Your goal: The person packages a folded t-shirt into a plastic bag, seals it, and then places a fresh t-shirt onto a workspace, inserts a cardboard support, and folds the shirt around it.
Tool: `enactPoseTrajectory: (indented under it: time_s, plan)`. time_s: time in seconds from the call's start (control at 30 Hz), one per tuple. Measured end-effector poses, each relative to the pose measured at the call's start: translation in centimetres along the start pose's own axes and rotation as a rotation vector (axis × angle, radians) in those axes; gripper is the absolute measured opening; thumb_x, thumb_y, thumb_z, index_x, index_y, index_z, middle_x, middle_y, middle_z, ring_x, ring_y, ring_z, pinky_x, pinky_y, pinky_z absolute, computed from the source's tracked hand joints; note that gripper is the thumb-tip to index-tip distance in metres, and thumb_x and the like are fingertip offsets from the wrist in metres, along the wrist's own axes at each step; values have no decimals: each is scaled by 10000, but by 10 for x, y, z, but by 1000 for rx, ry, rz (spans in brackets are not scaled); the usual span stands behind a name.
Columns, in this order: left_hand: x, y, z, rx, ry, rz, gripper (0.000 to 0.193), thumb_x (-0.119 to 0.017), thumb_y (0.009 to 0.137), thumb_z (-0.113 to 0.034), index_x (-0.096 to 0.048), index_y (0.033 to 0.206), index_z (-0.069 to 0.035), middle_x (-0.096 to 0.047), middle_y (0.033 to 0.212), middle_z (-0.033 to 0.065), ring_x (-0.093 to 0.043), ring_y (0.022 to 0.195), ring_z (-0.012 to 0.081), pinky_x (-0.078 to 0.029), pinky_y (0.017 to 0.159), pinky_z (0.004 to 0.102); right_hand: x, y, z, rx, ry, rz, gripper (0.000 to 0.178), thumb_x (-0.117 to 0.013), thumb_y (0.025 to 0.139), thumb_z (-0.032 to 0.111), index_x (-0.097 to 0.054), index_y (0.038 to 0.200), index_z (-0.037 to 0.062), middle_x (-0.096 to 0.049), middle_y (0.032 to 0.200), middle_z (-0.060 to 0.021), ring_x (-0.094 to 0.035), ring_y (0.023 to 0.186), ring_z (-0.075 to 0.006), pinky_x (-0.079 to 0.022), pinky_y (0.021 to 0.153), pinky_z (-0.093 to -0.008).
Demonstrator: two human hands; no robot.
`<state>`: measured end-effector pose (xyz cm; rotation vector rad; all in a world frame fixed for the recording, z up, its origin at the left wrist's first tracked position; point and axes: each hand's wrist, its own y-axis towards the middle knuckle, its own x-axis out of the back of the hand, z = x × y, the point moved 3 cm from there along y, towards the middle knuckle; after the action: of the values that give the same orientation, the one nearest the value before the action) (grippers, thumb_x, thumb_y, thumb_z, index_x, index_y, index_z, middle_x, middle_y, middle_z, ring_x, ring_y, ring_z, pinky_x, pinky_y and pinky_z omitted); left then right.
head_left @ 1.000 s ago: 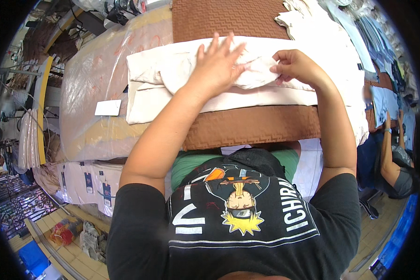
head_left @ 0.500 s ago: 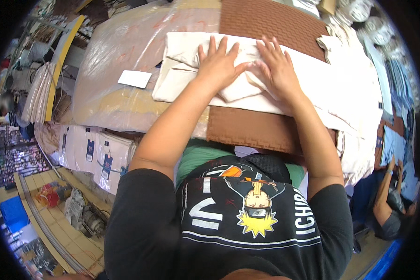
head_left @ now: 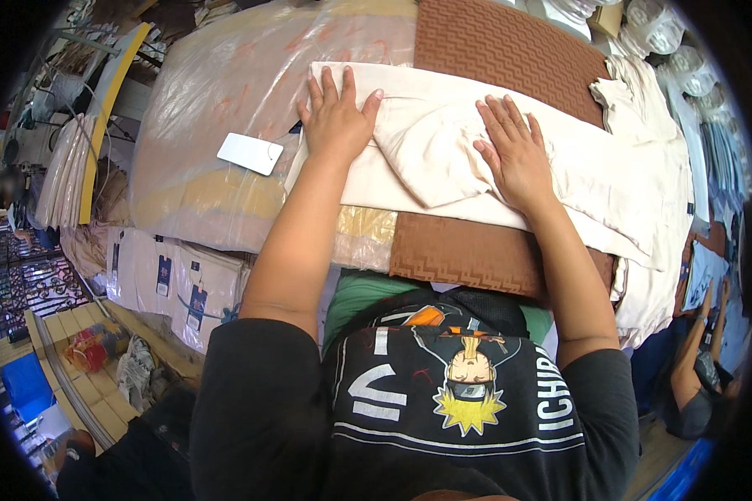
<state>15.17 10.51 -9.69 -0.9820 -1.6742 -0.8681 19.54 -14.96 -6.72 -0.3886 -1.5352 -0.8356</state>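
Observation:
A cream garment (head_left: pixel 430 154), partly folded, lies across the plastic-covered surface and the brown cloth. My left hand (head_left: pixel 338 117) rests flat on the garment's left end, fingers spread. Palm down, my right hand (head_left: pixel 514 154) lies on its middle, beside a loose fold, fingers slightly apart. Neither hand grips anything. A white card tag (head_left: pixel 251 154) with a small string lies on the plastic, left of my left hand. Under the garment runs brown patterned cloth (head_left: pixel 510 50), its near part showing below the garment too.
Clear plastic sheeting (head_left: pixel 217 117) covers the left part of the work surface. Several cream garments (head_left: pixel 647 192) are piled at the right. Bagged, tagged garments (head_left: pixel 171 280) stand below the left edge. Another person (head_left: pixel 693 392) reaches to blue cloth at far right; someone else (head_left: pixel 125 455) is at lower left.
My left hand has slid left along the garment, and my right hand slightly right and nearer me, so they are farther apart. A person has come into view at lower left.

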Motion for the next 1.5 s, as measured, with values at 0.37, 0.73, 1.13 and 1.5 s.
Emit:
enactPoseTrajectory:
  time_s: [0.37, 0.73, 1.13, 1.5]
  plan:
    - [17, 15, 9, 72, 107, 108, 849, -339, 839, -672, -192, 1446, -97, -108, 1512, 143, -29, 1390, 366, -47, 1066, 606, 0, -2, 1, 1, -6, 2, 511, -350, 948, 418, -360, 1373, 136, -349, 1429, -89, -259, 1350, -248, -161, 1105, -438]
    - [63, 11, -66, -213, -65, -163, 658, -337, 904, -580, -335, 1402, -150, -201, 1494, 128, -103, 1375, 396, -52, 1035, 640, 108, -27, -86, -78, 195, -464, 444, -655, 827, 308, -562, 1201, 89, -561, 1217, -134, -455, 1214, -318, -367, 996, -377]
    - [11, -97, -261, -854, -20, 10, 576, -439, 912, -464, -381, 1375, -127, -219, 1487, 116, -90, 1383, 374, -74, 1052, 604, 126, -191, -281, -1007, 136, -118, 514, -699, 733, 396, -635, 1075, 19, -652, 1007, -166, -630, 931, -269, -481, 831, -346]
    - [0, -105, -278, -846, -167, 105, 505, -556, 864, -413, -519, 1272, -118, -273, 1446, 162, -114, 1368, 406, -94, 1051, 612, 119, -184, -297, -1105, 464, 118, 454, -773, 650, 434, -615, 757, 22, -477, 509, -6, -412, 403, -92, -324, 400, -248]
